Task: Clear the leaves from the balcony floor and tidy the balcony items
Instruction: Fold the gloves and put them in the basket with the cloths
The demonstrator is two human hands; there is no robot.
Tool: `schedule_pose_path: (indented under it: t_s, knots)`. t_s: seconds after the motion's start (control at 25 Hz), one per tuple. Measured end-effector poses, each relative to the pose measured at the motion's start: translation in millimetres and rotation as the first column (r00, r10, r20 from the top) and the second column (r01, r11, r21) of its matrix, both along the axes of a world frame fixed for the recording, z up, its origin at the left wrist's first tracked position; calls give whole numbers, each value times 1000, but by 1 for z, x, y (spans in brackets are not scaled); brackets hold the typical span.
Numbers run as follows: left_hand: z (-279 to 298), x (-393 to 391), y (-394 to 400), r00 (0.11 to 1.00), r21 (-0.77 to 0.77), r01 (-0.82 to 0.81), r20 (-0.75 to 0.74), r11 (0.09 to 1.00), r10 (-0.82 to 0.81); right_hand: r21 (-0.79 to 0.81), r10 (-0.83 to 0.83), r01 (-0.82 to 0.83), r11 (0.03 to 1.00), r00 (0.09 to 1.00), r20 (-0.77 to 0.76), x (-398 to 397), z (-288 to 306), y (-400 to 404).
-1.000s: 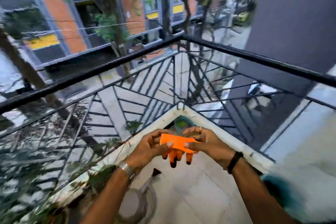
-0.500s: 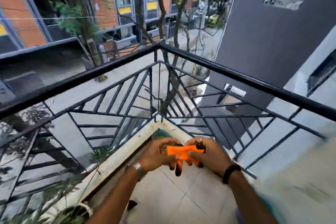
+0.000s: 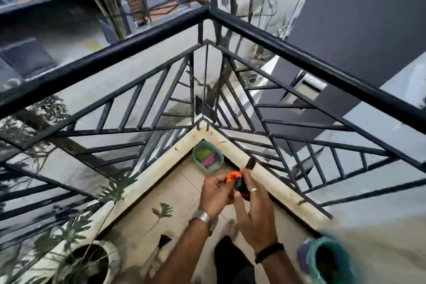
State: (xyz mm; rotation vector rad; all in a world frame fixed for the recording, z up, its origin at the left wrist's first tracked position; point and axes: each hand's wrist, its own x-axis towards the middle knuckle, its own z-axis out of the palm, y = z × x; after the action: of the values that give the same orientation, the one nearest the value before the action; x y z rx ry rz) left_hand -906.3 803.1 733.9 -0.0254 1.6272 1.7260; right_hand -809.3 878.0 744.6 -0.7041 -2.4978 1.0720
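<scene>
**Glove worked on above the balcony corner**

The black railing (image 3: 96, 64) frames the tiled floor (image 3: 175, 191), where a fallen leaf (image 3: 162, 211) lies. An orange-and-black glove (image 3: 237, 183), judged soft and light, is pinched by the left hand (image 3: 215, 193) and the right hand (image 3: 252, 212); the cuff is best gripped.

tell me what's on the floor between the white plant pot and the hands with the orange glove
In the head view, a green leaf lies on the tiles between the white pot and the left hand; a dark scrap sits nearer.
</scene>
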Motion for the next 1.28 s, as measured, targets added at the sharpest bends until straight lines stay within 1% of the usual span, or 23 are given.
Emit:
schedule_pose_path:
  t_s: [0.04,0.08,0.12,0.2,0.28,0.4,0.48,0.52,0.6,0.68,0.72,0.84,0.92,0.96,1.0,1.04,1.08,1.16,1.24,1.28]
  knots:
    - [-11,-11,8,997,5,-17,79,1000,16,-36,32,-31,999,999,30,-6,-10,4]
    - [-21,-21,15,993,14,-1,122,1000,0,-77,53,-49,996,997,52,-13,-21,11]
    - [-29,-29,21,991,30,31,130,999,-35,-123,65,-57,991,996,65,-20,-30,18]
    - [-49,-47,34,992,28,69,101,997,-71,-265,86,-64,962,994,74,-40,-52,43]
    - [-75,-73,52,996,3,41,83,999,-41,-373,129,-90,924,988,82,-70,-76,76]
    - [-132,-113,82,996,-20,73,58,997,-72,-464,166,-73,883,973,163,-121,-124,126]
    - [-177,-133,98,994,-67,109,33,992,-107,-470,161,-48,881,966,202,-150,-169,157]
    - [-197,-141,104,992,-90,124,29,988,-122,-464,150,-34,885,965,215,-161,-194,172]
    - [-256,-164,113,992,-152,126,41,980,-121,-491,140,12,871,952,272,-186,-260,200]
    - [-323,-189,119,993,-247,119,41,962,-112,-491,104,68,868,944,313,-212,-326,222]
    - [-357,-201,123,992,-280,124,32,952,-120,-495,111,69,866,939,326,-226,-362,230]
    - [-448,-237,134,987,-271,145,-22,952,-157,-484,164,40,874,914,370,-273,-456,245]
    - [-518,-266,139,989,-333,127,-31,934,-146,-450,176,26,893,899,400,-311,-523,249]
    - [-554,-280,140,991,-392,94,-47,915,-122,-420,179,18,907,888,425,-329,-555,250]
    - [-588,-294,141,988,-472,61,-96,879,-120,-370,176,6,929,872,457,-346,-586,250]
    - [-623,-306,141,974,-550,60,-152,833,-170,-308,168,-6,951,848,503,-360,-617,250]
    - [-650,-316,144,943,-618,81,-206,782,-261,-236,152,-23,972,824,545,-371,-644,250]
    - [-682,-330,150,825,-734,118,-303,669,-477,-123,129,-68,990,784,607,-385,-683,253]
    - [-709,-338,152,674,-829,150,-313,539,-669,-38,125,-134,990,729,673,-390,-714,255]
    - [-723,-338,153,593,-868,177,-282,464,-755,-11,130,-174,985,689,713,-388,-728,256]
